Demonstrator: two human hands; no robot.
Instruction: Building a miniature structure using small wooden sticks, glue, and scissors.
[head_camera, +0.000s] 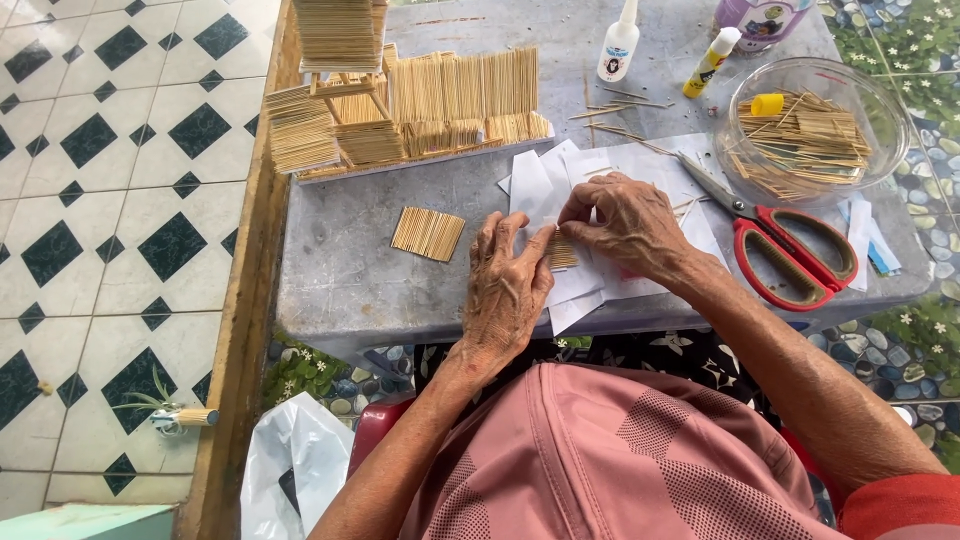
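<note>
We pinch a small toothpick panel (562, 250) between both hands on the white paper (640, 170). Left hand (508, 285) presses its near-left edge; right hand (625, 222) grips the far-right edge. Sticks run away from us.

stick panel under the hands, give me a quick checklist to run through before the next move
1. Both hands on the piece: left hand and right hand both press the small stick panel. ok
2. Panel backed by paper: it lies on the white paper sheets. ok
3. Panel edges aligned: mostly hidden by fingers. cannot tell
4. Glue within reach: two glue bottles stand upright at the far edge of the table. ok
5. Scissors clear of hands: red scissors lie open to the right, apart from the right hand. ok
6. Spare sticks at hand: clear bowl holds loose sticks. ok
</note>
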